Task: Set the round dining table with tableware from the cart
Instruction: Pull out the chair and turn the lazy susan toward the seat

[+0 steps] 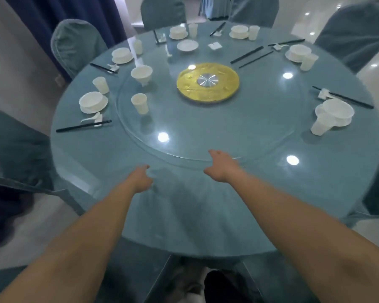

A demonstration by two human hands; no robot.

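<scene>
While both arms stretch out over the near edge, the left hand [143,177] hovers with its grip loosely curled and holding nothing, and the right hand [221,165] sits just beside the rim of the glass turntable [206,141], fingers relaxed, grip likewise empty; whether its fingertips touch the glass I cannot tell. Under both hands lies the round table [184,215], draped in a teal cloth under a glossy top that throws back ceiling lights.

Just beyond the hands, the turntable is a clear disc with a gold centre plate [207,82] and a silver hub. Up and left of the left hand, on the glass, stands a white cup [140,103], and past it a white footed bowl [141,73]. Further out to the left, a place setting: a white bowl on a plate [93,102], a cup [100,84] beside it, a spoon and black chopsticks [83,126] nearer the edge.

Out to the right of the right hand, another setting shows a bowl on a plate [337,110], with a tilted cup [321,125] leaning at it and chopsticks [342,97] behind. Across the far side, well apart from both hands, more white bowls, cups and dark chopsticks ring the table, with a lone saucer [187,45] on the glass. Teal-covered chairs [77,44] stand all around.
</scene>
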